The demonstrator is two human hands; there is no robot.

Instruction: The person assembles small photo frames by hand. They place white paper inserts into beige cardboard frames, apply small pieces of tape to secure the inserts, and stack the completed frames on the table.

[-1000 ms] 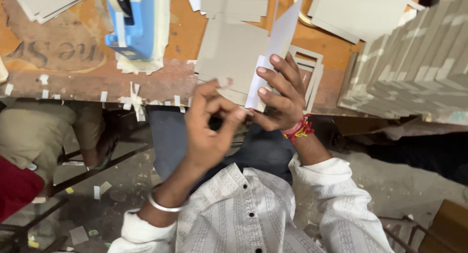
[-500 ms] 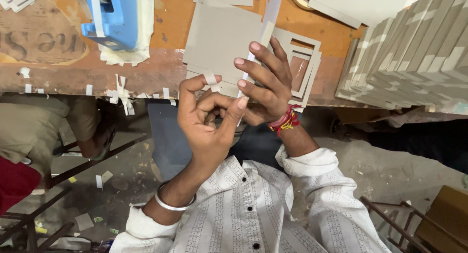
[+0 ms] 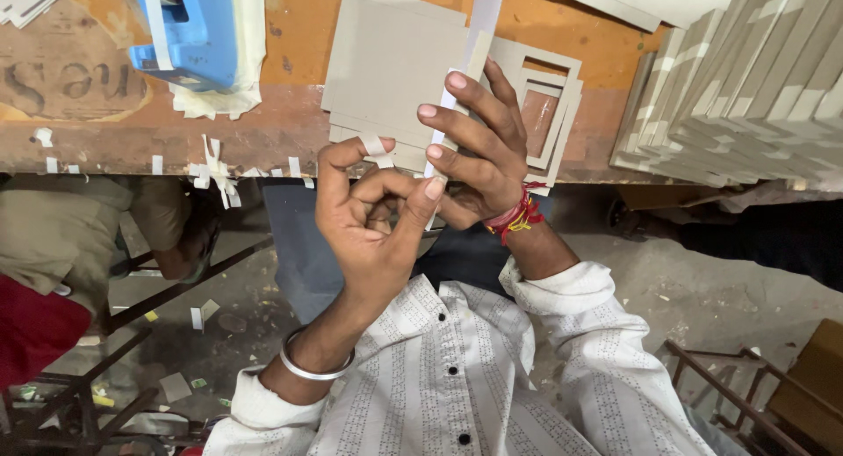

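Fingers [image 3: 457,131] of our right hand [image 3: 479,162] are gripping an upright white strip [image 3: 479,34]; our left hand [image 3: 364,219] is pinching tape [image 3: 373,145].

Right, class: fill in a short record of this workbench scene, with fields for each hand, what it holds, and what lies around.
Left hand: left hand, fingers curled, a small piece of tape stuck at the index fingertip
Right hand: right hand, fingers spread, pinching a long white strip
Hands: touching each other, above the table edge
Table: orange-brown table
Behind the hands: grey card sheets and card frames
Left side: blue tape dispenser
Right side: stack of grey boards
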